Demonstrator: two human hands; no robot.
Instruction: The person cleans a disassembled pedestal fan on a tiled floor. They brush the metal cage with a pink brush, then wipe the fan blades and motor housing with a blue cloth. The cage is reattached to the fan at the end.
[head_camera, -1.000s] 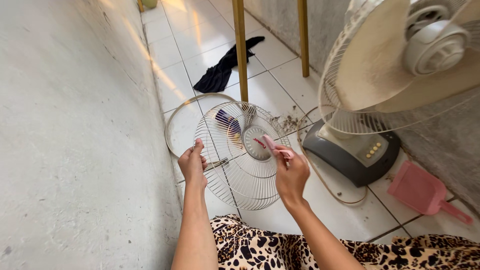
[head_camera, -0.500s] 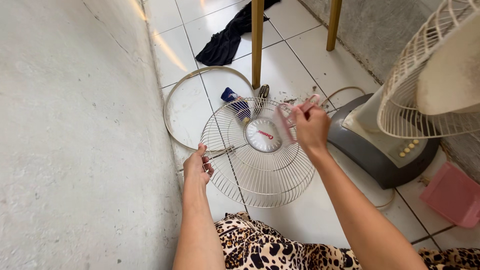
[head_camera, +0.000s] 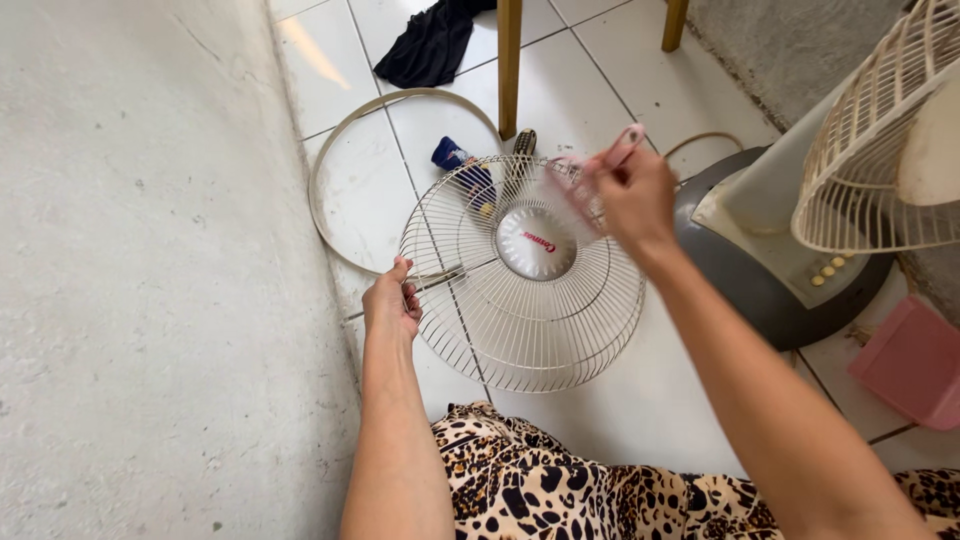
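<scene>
A round cream wire fan guard (head_camera: 560, 335) with a white centre disc is held tilted above the tiled floor. My left hand (head_camera: 392, 302) grips its left rim. My right hand (head_camera: 632, 198) is over the guard's upper right edge, shut on a pink brush (head_camera: 606, 165) whose head blurs against the wires. A leopard-print garment (head_camera: 560, 490) covers my lap at the bottom.
A standing fan with a grey base (head_camera: 770, 290) and cream cage (head_camera: 880, 160) stands to the right. A cream ring (head_camera: 335, 165), a blue tube (head_camera: 462, 168), a black cloth (head_camera: 430, 42), wooden legs (head_camera: 509, 60) and a pink dustpan (head_camera: 905, 365) lie on the floor. A concrete wall (head_camera: 140, 270) fills the left.
My right hand with the pink brush has shifted from the guard's centre toward its upper right edge. The view has moved closer and the left hand keeps its grip on the rim.
</scene>
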